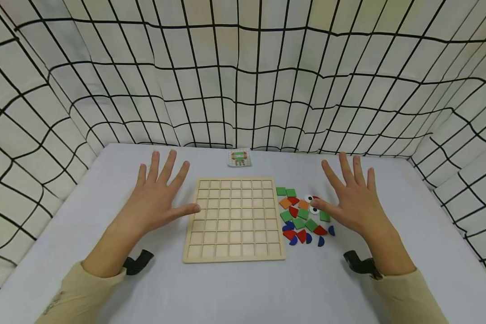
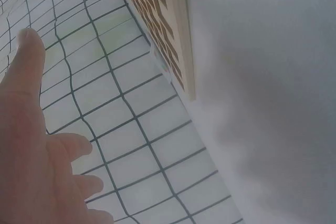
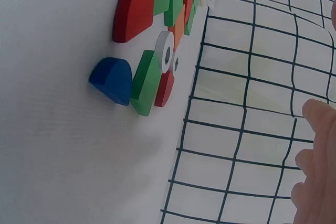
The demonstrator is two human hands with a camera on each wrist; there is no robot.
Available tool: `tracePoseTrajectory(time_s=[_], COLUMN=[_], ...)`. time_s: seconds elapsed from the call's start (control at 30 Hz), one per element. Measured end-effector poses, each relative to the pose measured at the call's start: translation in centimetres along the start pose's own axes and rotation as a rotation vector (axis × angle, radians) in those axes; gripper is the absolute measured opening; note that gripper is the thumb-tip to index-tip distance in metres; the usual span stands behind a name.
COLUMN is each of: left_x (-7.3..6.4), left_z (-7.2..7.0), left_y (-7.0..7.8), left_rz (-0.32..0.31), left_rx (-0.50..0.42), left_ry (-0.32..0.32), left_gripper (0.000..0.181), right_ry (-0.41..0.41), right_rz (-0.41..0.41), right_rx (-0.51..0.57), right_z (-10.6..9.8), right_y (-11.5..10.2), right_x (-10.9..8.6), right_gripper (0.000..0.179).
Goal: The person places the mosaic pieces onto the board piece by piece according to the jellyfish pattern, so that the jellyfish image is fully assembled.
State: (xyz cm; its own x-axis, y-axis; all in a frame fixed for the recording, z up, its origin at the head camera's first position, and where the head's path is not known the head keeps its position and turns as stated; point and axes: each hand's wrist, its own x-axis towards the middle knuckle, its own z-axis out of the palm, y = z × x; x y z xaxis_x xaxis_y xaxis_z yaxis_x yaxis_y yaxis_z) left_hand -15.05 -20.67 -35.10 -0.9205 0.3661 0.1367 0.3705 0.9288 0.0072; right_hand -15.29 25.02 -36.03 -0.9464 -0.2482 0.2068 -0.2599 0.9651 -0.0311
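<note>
My left hand [image 1: 154,202] is spread with straight fingers beside the left edge of a wooden grid board [image 1: 235,259]; its thumb tip overlaps the board's edge in the head view. The board's square compartments hold no pieces. My right hand [image 1: 356,204], fingers also spread, hovers at the right of a scatter of flat pieces. Among these are green squares [image 1: 298,223], orange squares [image 1: 285,203], red rounded wedges [image 1: 320,230], blue half-discs [image 1: 321,241] and white eye discs [image 1: 314,210]. The right thumb overlaps some pieces. In the wrist views neither hand holds anything.
A small picture card [image 1: 239,158] lies behind the board near the far edge of the white table [image 1: 243,292]. Black netting [image 1: 236,85] over pale cloth rises at the back and both sides. Black straps [image 1: 137,263] sit at both wrists.
</note>
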Motion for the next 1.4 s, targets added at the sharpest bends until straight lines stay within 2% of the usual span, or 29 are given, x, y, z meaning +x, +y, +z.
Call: tracePoseTrajectory(time_s=[0.17,0.27,0.37,0.5,0.6,0.7,0.83,1.03,1.13,1.4], left_x=[0.4,0.7,0.2,-1.0,-1.9,-2.7,-3.4,-3.4,-3.3,-3.1], left_z=[0.1,0.3,0.8,1.5,1.5,1.3,1.4,2.1,2.3,2.2], left_y=[-0.5,-1.0,-1.3,-1.3,-1.1,-1.1,-0.9,-0.2,0.4,1.1], left_rz=[-0.007,-0.008,0.019,0.042,0.027,0.017,0.012,0.015,0.013,0.009], left_rx=[-0.016,-0.043,-0.121,-0.271,-0.323,-0.309,-0.296,-0.302,-0.305,-0.272], left_ry=[-0.016,-0.038,-0.111,-0.270,-0.374,-0.435,-0.461,-0.507,-0.524,-0.514], left_gripper=[0.106,0.105,0.105,0.107,0.110,0.114,0.120,0.128,0.134,0.138], right_ry=[0.008,0.018,0.051,0.043,-0.044,-0.149,-0.279,-0.447,-0.484,-0.467], right_rz=[0.004,0.027,0.078,0.127,0.103,0.064,0.043,0.049,0.072,0.086], right_rx=[0.032,0.120,0.274,0.431,0.435,0.407,0.368,0.330,0.336,0.344], right_z=[0.4,0.2,-0.7,-1.4,-1.2,-0.6,0.2,1.4,1.7,2.2], right_y=[0.3,0.7,1.0,1.1,0.9,0.6,0.2,0.7,0.9,0.9], right_x=[0.6,1.9,3.7,5.2,5.4,5.5,5.6,5.3,5.1,5.2], right_gripper=[0.096,0.094,0.086,0.071,0.059,0.046,0.037,0.034,0.029,0.014])
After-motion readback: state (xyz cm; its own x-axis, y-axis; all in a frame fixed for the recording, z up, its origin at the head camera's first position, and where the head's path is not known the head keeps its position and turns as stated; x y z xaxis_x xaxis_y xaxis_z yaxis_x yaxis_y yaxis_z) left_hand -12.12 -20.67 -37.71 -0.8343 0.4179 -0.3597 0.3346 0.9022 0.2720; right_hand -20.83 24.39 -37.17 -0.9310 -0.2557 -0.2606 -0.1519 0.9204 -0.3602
